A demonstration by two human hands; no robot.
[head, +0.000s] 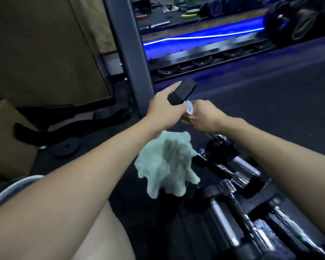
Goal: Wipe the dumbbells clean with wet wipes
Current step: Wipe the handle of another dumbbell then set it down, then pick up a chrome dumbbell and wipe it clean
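Hands work together on one small black dumbbell (pixel 182 93), lifted off the floor and tilted with one end up, at arm's length in front of the seated person. The left hand (pixel 162 109) curls round the raised hexagonal head, thumb along its edge; it looks like a steadying grip, so the weight cannot turn while it is rubbed. The right hand (pixel 199 119) is closed just below that head, fingers wrapped round a white wet wipe (pixel 189 107) that peeks out between the two hands. That hand seems to cover the dumbbell's handle, which cannot be seen, so the wipe is probably being worked along the bar.

Below the held dumbbell, closer to the person, a crumpled pale green cloth (pixel 167 164) lies on the dark floor mat (pixel 270 102), perhaps kept within reach for drying. To the right of the cloth and nearer the person, several more dumbbells with shiny chrome handles (pixel 238 184) lie in a loose cluster, touching one another. Whether these are cleaned or waiting cannot be told. Beyond the held dumbbell stands a grey metal post (pixel 128 47) with a mirror beside it. Left of the post lean large cardboard sheets (pixel 36 44).
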